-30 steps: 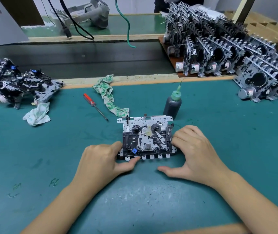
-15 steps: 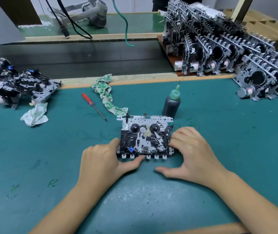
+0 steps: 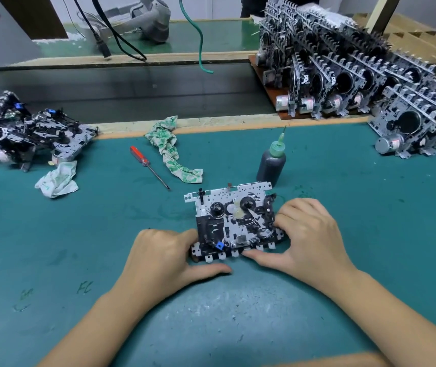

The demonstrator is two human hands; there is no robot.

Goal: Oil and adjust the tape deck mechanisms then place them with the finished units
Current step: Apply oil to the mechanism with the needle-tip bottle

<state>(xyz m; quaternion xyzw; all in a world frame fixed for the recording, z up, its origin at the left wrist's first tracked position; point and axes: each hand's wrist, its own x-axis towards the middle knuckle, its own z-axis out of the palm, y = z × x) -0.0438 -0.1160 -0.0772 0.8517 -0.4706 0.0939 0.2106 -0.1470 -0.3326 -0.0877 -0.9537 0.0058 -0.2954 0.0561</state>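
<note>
A tape deck mechanism (image 3: 234, 221) lies flat on the green mat (image 3: 344, 221), reels facing up. My left hand (image 3: 164, 258) grips its lower left corner, thumb stretched along the front edge. My right hand (image 3: 309, 239) holds its right side with curled fingers, and its thumb presses the front tabs. A dark oil bottle (image 3: 271, 162) with a green needle tip stands just behind the mechanism. Rows of upright mechanisms (image 3: 344, 70) fill the back right. A loose pile of mechanisms (image 3: 21, 133) lies at the far left.
A red-handled screwdriver (image 3: 148, 166) and a green-patterned rag (image 3: 172, 152) lie behind the mechanism to the left. A crumpled white cloth (image 3: 58, 178) sits by the left pile. A dark conveyor belt (image 3: 132, 88) runs behind the mat, with cables hanging above it.
My right thumb has moved in from the mat to the mechanism's front tabs. My left thumb has slid down off the front edge. The mechanism stays where it was.
</note>
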